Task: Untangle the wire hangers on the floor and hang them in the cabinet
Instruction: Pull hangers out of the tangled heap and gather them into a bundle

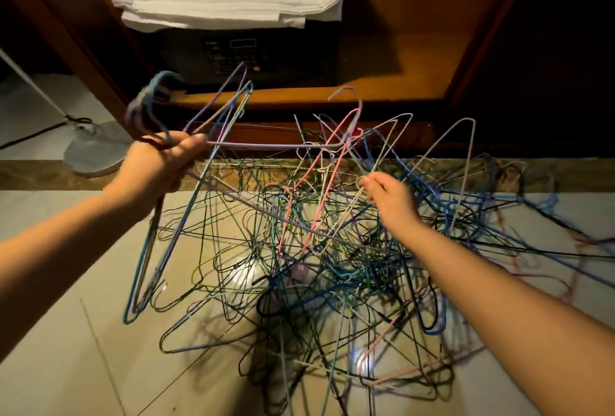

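Observation:
A big tangle of thin wire hangers (pixel 332 269) in blue, green, white, pink and black lies on the tiled floor before the open wooden cabinet (pixel 399 59). My left hand (pixel 159 166) is raised at the left and grips a bunch of several blue and purple hangers (pixel 159 216) by their necks; their hooks stick up above my fist and their frames hang down to the floor. My right hand (pixel 389 197) reaches into the top of the pile and pinches a white wire there, beside a raised pink hanger (pixel 319 189).
Inside the cabinet stands a dark safe (pixel 246 56) with folded white linen (pixel 229 6) on top. A floor-lamp base (pixel 96 149) and its cable sit at the left. A brown stone threshold (pixel 66 174) runs along the cabinet's front.

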Demonstrator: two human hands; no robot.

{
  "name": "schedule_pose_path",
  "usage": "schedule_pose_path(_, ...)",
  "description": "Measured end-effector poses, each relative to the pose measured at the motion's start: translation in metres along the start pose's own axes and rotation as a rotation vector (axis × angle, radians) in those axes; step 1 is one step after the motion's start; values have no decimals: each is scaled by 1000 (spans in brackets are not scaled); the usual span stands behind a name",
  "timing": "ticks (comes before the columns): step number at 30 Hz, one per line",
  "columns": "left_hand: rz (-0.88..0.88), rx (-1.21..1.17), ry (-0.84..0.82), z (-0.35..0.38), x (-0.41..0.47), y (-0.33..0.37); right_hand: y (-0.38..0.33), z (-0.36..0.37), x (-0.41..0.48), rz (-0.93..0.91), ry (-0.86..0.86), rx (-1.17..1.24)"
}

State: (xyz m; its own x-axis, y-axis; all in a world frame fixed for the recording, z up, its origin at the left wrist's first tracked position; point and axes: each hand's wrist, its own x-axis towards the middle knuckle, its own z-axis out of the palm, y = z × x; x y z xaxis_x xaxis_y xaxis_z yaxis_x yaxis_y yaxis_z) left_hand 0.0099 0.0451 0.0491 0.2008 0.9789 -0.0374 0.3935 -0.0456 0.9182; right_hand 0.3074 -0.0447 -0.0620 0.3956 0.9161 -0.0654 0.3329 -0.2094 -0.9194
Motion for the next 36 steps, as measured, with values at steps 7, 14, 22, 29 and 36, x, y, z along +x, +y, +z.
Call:
schedule_pose_path(7,-26,-291,-38,-36,3,-4,-13,-2,-8,-10,-95,-64)
schedule_pose_path(14,-99,-434,206,-49,12,-7,-71,-18,14,4,99,56)
schedule_pose_path(22,-183,-499,254,-12,-4,5,-129,71,-21,2,14,98)
schedule_pose_path(29,-206,-617,74,28,-23,18,-117,116,-74,113,-85,228)
schedule_pose_path(36,-191,-639,72,32,-23,12,-109,115,-85,162,-103,307)
